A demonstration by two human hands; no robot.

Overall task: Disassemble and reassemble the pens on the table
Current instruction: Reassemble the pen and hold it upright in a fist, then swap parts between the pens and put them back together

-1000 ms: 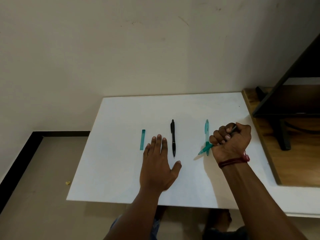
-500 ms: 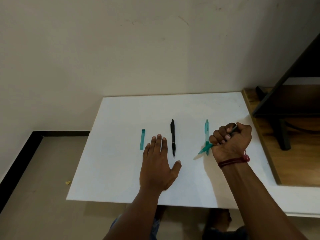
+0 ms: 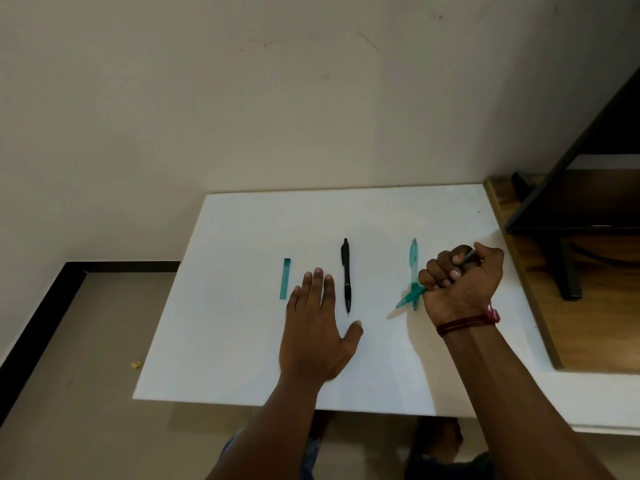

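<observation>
On the white table (image 3: 242, 341) a black pen (image 3: 346, 275) lies lengthwise in the middle. A short teal pen cap (image 3: 285, 283) lies to its left. A translucent teal pen (image 3: 414, 261) lies to the right. My right hand (image 3: 462, 282) is a fist gripping another teal pen part (image 3: 410, 296), whose tip sticks out down-left over the lying teal pen; a dark end shows above the fingers. My left hand (image 3: 317, 327) rests flat on the table between the cap and the black pen, fingers straight.
A wooden desk surface (image 3: 588, 323) with a dark monitor stand (image 3: 564, 265) adjoins the table on the right. The wall runs just behind the table. Floor lies to the left, with a small yellow scrap (image 3: 135, 364).
</observation>
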